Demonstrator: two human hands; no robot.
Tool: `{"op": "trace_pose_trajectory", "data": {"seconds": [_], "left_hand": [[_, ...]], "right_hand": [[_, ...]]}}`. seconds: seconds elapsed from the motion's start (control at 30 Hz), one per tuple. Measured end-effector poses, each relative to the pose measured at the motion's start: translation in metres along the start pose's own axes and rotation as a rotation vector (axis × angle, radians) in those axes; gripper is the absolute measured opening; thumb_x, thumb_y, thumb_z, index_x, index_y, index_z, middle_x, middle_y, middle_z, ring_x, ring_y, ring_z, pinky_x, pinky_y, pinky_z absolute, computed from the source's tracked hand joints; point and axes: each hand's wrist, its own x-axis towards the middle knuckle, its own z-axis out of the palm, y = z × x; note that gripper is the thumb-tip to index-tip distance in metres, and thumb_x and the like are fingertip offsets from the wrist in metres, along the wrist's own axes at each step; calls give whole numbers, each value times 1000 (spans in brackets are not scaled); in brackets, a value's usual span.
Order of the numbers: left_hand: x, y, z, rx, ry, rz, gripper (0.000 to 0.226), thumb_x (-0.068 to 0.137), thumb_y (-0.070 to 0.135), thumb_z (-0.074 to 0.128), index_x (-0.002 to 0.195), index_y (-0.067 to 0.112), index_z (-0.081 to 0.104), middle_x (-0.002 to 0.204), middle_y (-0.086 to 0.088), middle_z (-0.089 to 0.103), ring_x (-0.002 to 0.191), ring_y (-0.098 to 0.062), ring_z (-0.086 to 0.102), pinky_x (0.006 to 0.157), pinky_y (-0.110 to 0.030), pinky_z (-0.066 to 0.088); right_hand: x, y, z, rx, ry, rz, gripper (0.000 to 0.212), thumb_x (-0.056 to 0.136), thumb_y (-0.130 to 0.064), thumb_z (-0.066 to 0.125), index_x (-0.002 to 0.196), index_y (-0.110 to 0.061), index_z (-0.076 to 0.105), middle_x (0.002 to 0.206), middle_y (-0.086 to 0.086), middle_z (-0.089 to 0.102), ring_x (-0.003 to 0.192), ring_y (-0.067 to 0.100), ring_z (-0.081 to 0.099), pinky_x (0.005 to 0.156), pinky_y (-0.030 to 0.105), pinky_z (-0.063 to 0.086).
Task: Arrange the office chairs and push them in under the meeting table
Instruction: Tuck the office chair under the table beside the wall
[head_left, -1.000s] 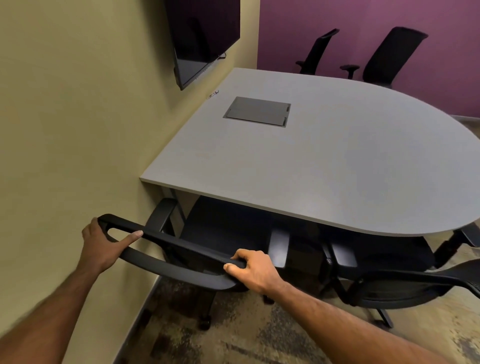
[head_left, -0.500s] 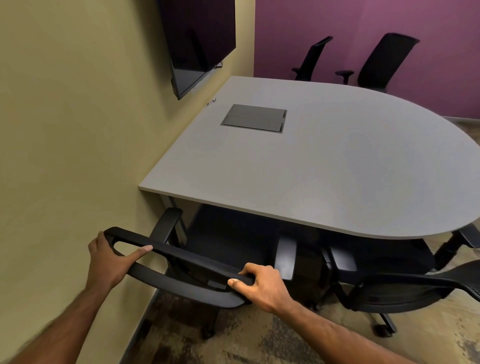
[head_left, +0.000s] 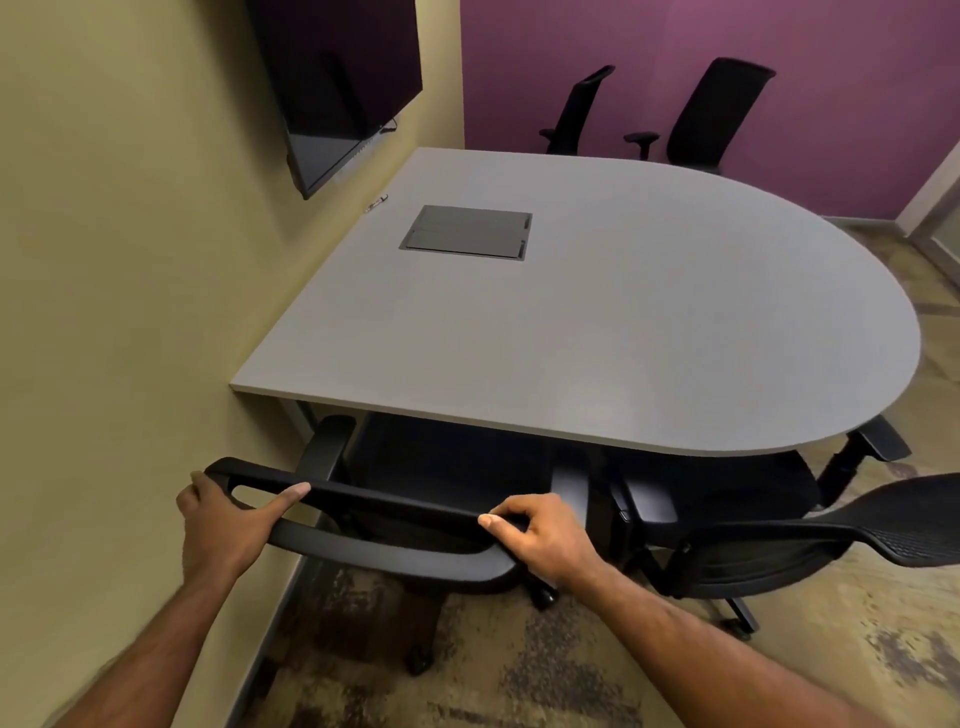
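A black office chair (head_left: 395, 556) stands at the near edge of the grey meeting table (head_left: 649, 332), its seat under the tabletop. My left hand (head_left: 223, 525) grips the left end of its backrest top. My right hand (head_left: 540, 535) grips the right end. A second black chair (head_left: 779, 545) stands to the right, seat partly under the table, its mesh backrest angled away to the right. Two more black chairs (head_left: 576, 111) (head_left: 717, 114) stand at the far side by the purple wall.
A yellow wall runs close along the left, with a dark screen (head_left: 337, 88) mounted above the table's far left. A dark cable hatch (head_left: 467, 232) is set in the tabletop. Patterned carpet (head_left: 519, 675) covers the floor.
The chair in my hands has slid a little further in under the table, and my view has pulled back slightly. Both hands keep their grip on the backrest.
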Motion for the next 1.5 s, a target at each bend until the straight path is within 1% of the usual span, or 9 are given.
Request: {"op": "trace_pose_trajectory", "data": {"seconds": [0.17,0.37,0.53,0.63,0.73,0.9,1.1,1.33,1.5], "left_hand": [[10,13,9,25,14,-47,143,56,76,80,156,2,10,153,-23,24,131,-47,44,100,-61,46],[19,23,20,-116,13,-124,127,67,50,89,156,4,11,150,-27,25,123,-51,48,100,-58,48],[23,37,28,-91,-30,-108,134,63,66,83,156,4,10,151,-26,21,126,-49,46,101,-57,47],[29,46,28,131,8,83,124,62,86,63,153,11,26,157,-23,15,139,-47,32,109,-62,35],[46,55,31,417,-46,388,100,79,89,39,154,22,36,162,-18,23,151,-35,15,118,-61,15],[74,61,40,535,-154,590,109,75,96,10,147,24,50,153,-8,47,149,-30,25,119,-59,11],[96,66,36,517,-296,683,118,62,103,21,153,30,39,159,-7,37,152,-30,17,121,-58,3],[103,84,33,491,-390,691,121,55,99,30,154,31,37,162,-5,33,154,-27,13,121,-56,-1],[93,92,28,429,-444,676,124,55,95,34,155,23,36,164,-4,29,155,-24,12,123,-54,0]], "right_hand": [[10,1,-7,-8,18,-35,44,90,-66,52,103,-31,76,89,-20,73,84,-4,66,76,31,58],[25,0,-12,-36,5,-80,36,96,-55,51,106,-30,76,93,-19,74,88,-4,65,81,29,56],[40,6,-23,-60,42,-64,36,96,-55,51,107,-31,75,95,-18,74,90,-1,66,84,32,56],[49,10,-27,-52,67,-31,36,96,-55,52,110,-31,75,100,-17,74,93,0,66,86,31,56],[61,10,-27,24,99,11,32,97,-49,57,107,-27,77,99,-14,75,92,-1,66,85,28,55],[80,12,-28,83,165,72,24,97,-44,59,83,-29,71,69,-17,64,69,-9,58,60,10,38],[102,13,-31,55,170,108,34,98,-45,58,104,-18,77,90,-11,71,77,-3,60,66,11,41],[116,9,-34,-18,200,154,37,98,-46,57,102,-14,76,98,-1,75,80,6,60,71,19,43],[114,5,-31,-60,145,160,39,103,-42,48,114,-13,71,112,3,71,101,17,63,85,27,45]]}}
